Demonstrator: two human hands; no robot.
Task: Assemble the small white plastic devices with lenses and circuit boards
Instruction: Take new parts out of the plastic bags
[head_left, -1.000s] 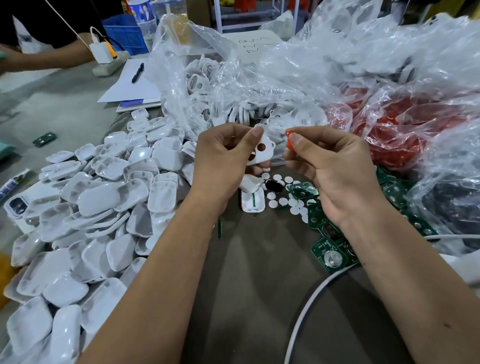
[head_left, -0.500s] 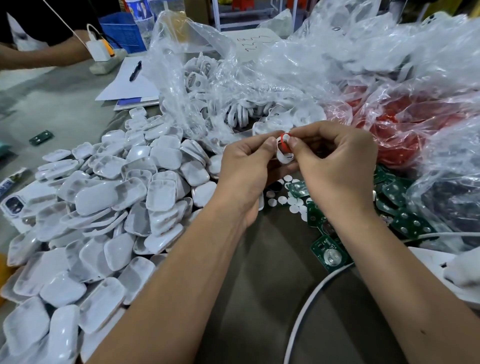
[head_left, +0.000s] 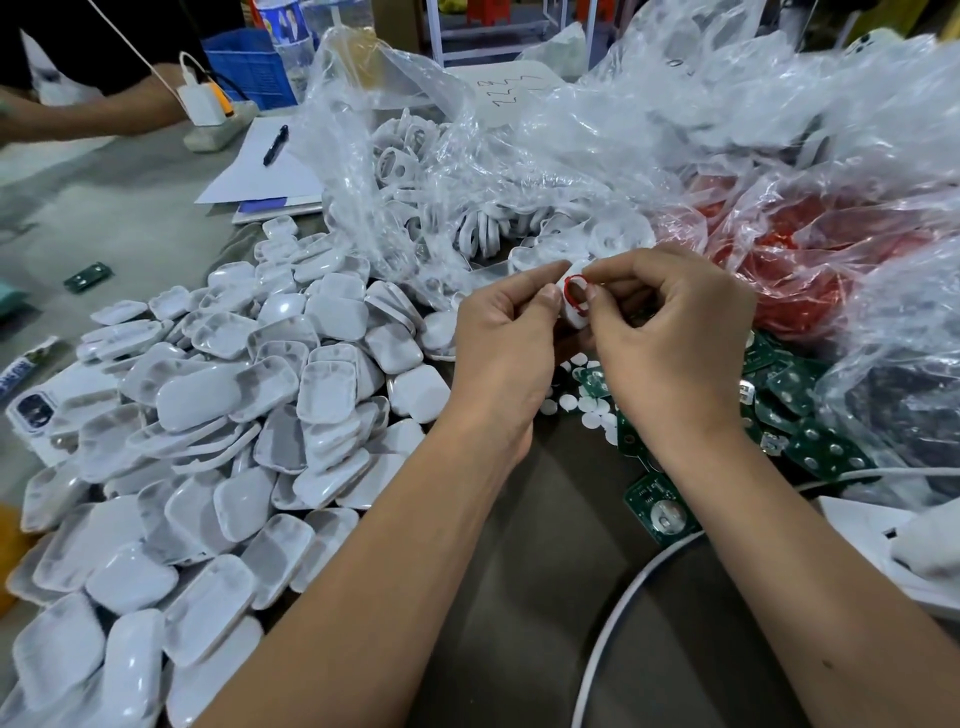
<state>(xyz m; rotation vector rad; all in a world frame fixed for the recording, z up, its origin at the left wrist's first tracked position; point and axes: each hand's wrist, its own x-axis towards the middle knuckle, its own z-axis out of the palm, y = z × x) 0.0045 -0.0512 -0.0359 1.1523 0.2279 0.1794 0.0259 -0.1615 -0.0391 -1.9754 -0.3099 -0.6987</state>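
Note:
My left hand (head_left: 506, 343) and my right hand (head_left: 670, 332) meet above the table's middle, both pinching one small white plastic housing (head_left: 575, 312). A red ring-shaped piece (head_left: 574, 290) sits on the housing, pressed by my right thumb and forefinger. Below my hands lie small white round discs (head_left: 589, 418) and green circuit boards (head_left: 660, 512). A big heap of white shell covers (head_left: 218, 415) fills the left side.
Clear plastic bags (head_left: 467, 171) with white housings and red parts (head_left: 795, 280) crowd the back and right. A white cable (head_left: 618, 613) curves at the lower right. Paper with a pen (head_left: 275, 145), a power strip (head_left: 213, 124) and another person's arm (head_left: 93, 117) are at the back left.
My hands came together from apart: the right brought the red ring onto the white housing held by the left. Both hands rose slightly toward the bags.

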